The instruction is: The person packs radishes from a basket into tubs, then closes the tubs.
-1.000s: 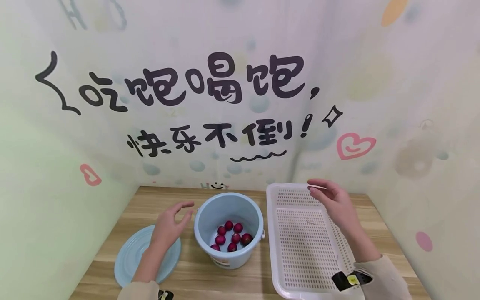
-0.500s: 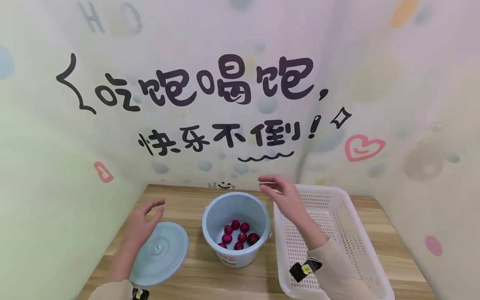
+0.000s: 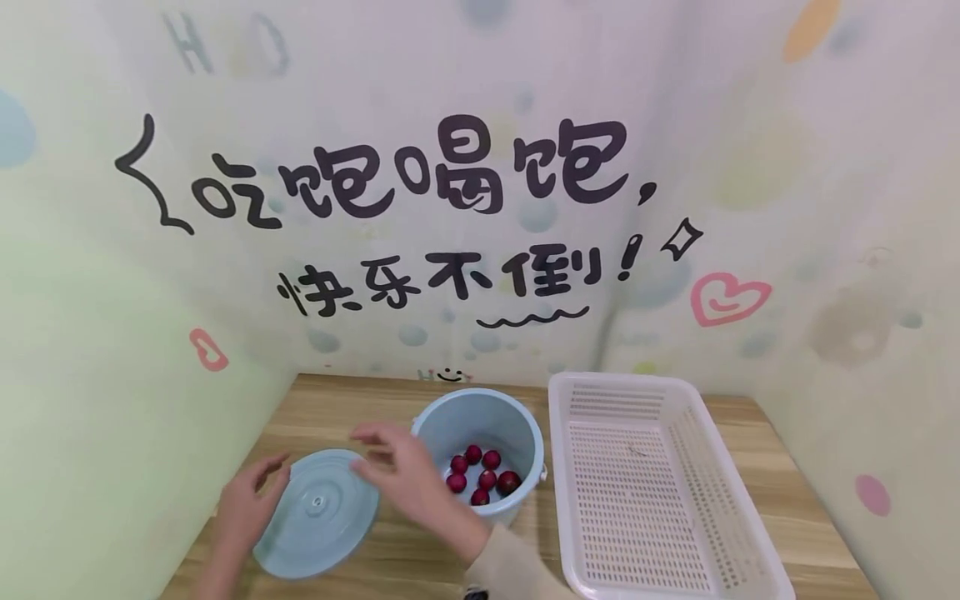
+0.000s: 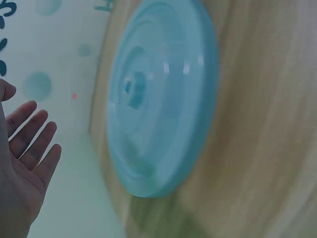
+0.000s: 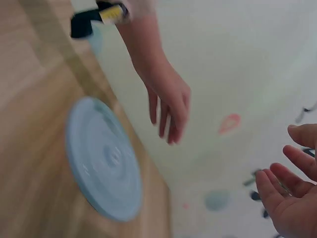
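A round light-blue lid (image 3: 318, 521) lies on the table between my two hands. My left hand (image 3: 247, 504) is at the lid's left side, fingers loosely bent and nothing held; in the left wrist view that hand (image 4: 27, 163) appears apart from the lid (image 4: 163, 99). Over the gap between lid and bucket, my right hand (image 3: 405, 471) hovers with relaxed fingers, also holding nothing. It hides the left part of a light-blue bucket (image 3: 528, 425). Inside the bucket lie several dark-red round fruits (image 3: 487, 480), their kind too small to tell.
To the right of the bucket stands a white perforated plastic basket (image 3: 630, 500). Both rest on a wood-grain table (image 3: 337, 400). A printed wall covering (image 3: 450, 83) borders the table at the back and on both sides.
My right hand has swung left from above the basket, past the bucket, to near the lid. My left hand has lowered to the lid's left side. The view has shifted slightly.
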Action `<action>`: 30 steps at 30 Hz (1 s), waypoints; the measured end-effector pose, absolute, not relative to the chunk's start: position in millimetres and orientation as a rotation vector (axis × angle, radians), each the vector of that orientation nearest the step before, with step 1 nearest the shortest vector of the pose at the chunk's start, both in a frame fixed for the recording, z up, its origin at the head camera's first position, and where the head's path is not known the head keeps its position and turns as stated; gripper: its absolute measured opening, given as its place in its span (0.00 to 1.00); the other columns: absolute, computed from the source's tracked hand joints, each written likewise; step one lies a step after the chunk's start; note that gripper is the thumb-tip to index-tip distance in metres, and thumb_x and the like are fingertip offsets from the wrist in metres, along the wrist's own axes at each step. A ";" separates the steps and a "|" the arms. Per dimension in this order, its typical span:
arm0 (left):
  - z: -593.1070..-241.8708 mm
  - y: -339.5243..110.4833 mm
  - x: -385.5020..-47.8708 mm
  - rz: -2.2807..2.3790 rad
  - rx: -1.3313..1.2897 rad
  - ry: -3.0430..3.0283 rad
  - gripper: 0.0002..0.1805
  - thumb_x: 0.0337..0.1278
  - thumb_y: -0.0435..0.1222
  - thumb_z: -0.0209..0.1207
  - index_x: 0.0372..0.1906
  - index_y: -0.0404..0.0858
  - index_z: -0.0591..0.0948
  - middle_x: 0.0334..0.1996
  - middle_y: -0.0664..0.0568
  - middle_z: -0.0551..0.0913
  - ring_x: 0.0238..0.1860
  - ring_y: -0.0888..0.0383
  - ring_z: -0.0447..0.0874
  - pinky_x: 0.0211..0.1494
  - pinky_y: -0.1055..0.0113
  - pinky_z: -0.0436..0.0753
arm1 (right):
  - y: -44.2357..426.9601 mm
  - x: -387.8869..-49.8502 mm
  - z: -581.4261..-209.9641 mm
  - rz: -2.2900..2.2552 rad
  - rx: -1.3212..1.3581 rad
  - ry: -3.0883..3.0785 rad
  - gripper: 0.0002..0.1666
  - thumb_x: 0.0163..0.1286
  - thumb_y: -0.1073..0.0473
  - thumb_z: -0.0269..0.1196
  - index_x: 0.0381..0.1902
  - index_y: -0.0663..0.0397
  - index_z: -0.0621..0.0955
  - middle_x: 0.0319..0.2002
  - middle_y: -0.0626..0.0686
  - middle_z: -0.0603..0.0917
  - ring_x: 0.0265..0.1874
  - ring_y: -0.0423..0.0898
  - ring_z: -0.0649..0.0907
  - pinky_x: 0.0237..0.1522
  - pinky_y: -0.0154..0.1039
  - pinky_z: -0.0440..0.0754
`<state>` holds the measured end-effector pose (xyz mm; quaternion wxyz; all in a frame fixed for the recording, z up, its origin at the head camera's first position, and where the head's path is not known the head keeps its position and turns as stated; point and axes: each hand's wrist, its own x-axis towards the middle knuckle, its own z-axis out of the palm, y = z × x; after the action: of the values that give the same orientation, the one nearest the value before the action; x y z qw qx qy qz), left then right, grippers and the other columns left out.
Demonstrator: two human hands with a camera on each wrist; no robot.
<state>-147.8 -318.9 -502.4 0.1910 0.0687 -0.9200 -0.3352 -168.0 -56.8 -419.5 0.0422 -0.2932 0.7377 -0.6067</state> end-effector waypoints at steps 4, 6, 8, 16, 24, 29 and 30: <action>-521.2 -329.7 -138.4 -0.943 0.240 -2.548 0.18 0.65 0.34 0.58 0.55 0.28 0.81 0.57 0.31 0.81 0.57 0.35 0.78 0.51 0.88 0.75 | -89.3 -150.7 -455.2 -1.781 -0.978 2.327 0.19 0.70 0.62 0.63 0.58 0.57 0.79 0.62 0.57 0.79 0.63 0.46 0.79 0.59 0.29 0.82; -529.4 -332.0 -135.2 -0.995 0.286 -2.544 0.19 0.66 0.35 0.57 0.57 0.29 0.80 0.61 0.31 0.78 0.62 0.34 0.74 0.59 0.85 0.74 | -97.4 -145.8 -476.2 -1.741 -1.003 2.409 0.19 0.69 0.63 0.63 0.57 0.57 0.80 0.62 0.57 0.79 0.63 0.47 0.79 0.57 0.29 0.83; -535.9 -332.5 -133.5 -1.034 0.351 -2.568 0.20 0.68 0.37 0.56 0.59 0.29 0.78 0.66 0.31 0.73 0.66 0.32 0.69 0.71 0.66 0.73 | -100.7 -142.7 -496.2 -1.706 -0.977 2.481 0.20 0.67 0.63 0.64 0.56 0.58 0.79 0.62 0.58 0.78 0.64 0.50 0.78 0.57 0.31 0.83; -549.4 -343.8 -131.3 -1.221 0.631 -2.785 0.41 0.76 0.50 0.42 0.75 0.23 0.50 0.73 0.22 0.51 0.72 0.25 0.53 0.75 0.35 0.59 | -103.0 -139.1 -549.7 -1.721 -0.522 2.383 0.26 0.66 0.57 0.66 0.60 0.60 0.75 0.70 0.72 0.64 0.71 0.69 0.65 0.74 0.58 0.67; -546.7 -345.8 -135.3 -1.377 0.771 -2.836 0.47 0.74 0.57 0.37 0.75 0.22 0.42 0.73 0.21 0.47 0.75 0.28 0.45 0.79 0.37 0.49 | -103.5 -138.4 -565.1 -1.732 -0.494 2.242 0.33 0.64 0.55 0.68 0.64 0.59 0.72 0.69 0.64 0.70 0.69 0.60 0.70 0.73 0.47 0.70; -543.8 -346.0 -131.4 -1.372 0.789 -2.802 0.43 0.75 0.53 0.39 0.74 0.20 0.49 0.71 0.20 0.52 0.74 0.27 0.51 0.77 0.37 0.57 | -103.1 -140.3 -564.6 -1.816 -0.395 2.175 0.35 0.61 0.57 0.71 0.65 0.56 0.73 0.62 0.59 0.77 0.63 0.54 0.76 0.67 0.39 0.74; -543.2 -345.9 -130.2 -1.372 0.802 -2.790 0.42 0.75 0.52 0.39 0.74 0.20 0.49 0.71 0.19 0.53 0.73 0.27 0.53 0.77 0.38 0.59 | -102.8 -140.2 -564.6 -1.824 -0.373 2.167 0.36 0.60 0.57 0.72 0.65 0.55 0.73 0.62 0.58 0.78 0.62 0.54 0.76 0.67 0.40 0.74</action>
<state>-130.2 -345.9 -543.2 -0.0344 0.2497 -0.8684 -0.4270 -140.2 -102.8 -564.6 0.1420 -0.1292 0.7509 -0.6319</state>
